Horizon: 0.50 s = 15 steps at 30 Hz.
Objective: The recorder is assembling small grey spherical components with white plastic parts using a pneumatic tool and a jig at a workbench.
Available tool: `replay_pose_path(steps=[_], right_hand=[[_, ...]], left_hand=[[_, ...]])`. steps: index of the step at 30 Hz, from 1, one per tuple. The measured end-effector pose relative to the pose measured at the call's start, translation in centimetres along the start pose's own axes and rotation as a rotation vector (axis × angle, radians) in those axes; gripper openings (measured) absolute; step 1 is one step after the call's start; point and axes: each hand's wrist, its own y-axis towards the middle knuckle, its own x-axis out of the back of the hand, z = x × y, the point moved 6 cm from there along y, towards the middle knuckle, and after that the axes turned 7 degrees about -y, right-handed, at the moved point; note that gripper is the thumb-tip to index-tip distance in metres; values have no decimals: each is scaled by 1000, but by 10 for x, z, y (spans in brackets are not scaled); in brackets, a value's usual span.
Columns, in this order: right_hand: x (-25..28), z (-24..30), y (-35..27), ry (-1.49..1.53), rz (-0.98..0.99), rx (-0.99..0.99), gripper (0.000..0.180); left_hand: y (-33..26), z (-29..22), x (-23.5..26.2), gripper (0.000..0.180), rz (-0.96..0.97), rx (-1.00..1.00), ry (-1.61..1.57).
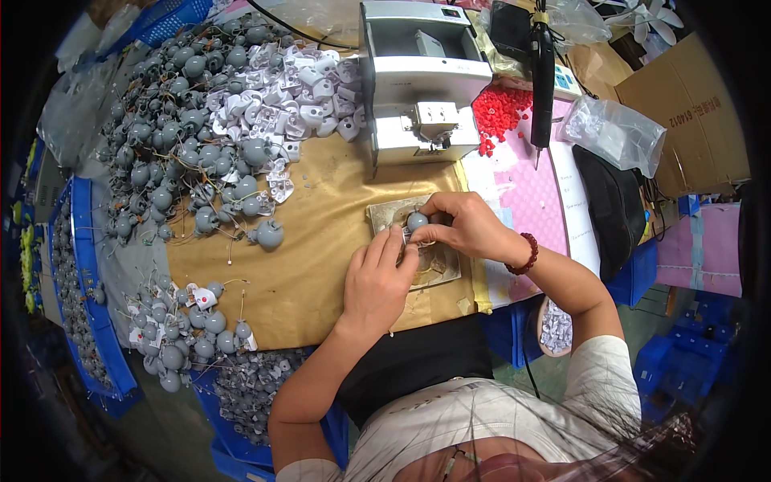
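Note:
My left hand (376,281) and my right hand (466,229) meet over a small worn pad (385,213) on the brown paper-covered table (313,241). Between the fingertips of both hands is a small grey ball-shaped part (417,220) with a thin wire, pressed against a small white clip piece. My right wrist wears a dark red bead bracelet (526,255). A lone grey ball part (269,234) lies to the left of my hands.
A large heap of grey ball parts (173,128) and white plastic brackets (281,88) fills the far left. A smaller pile (181,329) lies near left. A grey-white machine (422,88) stands ahead, red beads (499,108) and a hanging tool (544,72) to its right. Blue bins (84,305) line the left edge.

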Motion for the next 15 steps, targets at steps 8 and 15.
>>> replay_pose_path(steps=[8,15], right_hand=[[4,3,-9,-94,-134,-75,49],[68,-16,0,-248,-609,308,62]], left_hand=[[17,4,9,34,-46,181,-140],[32,7,6,34,-17,227,-85]])
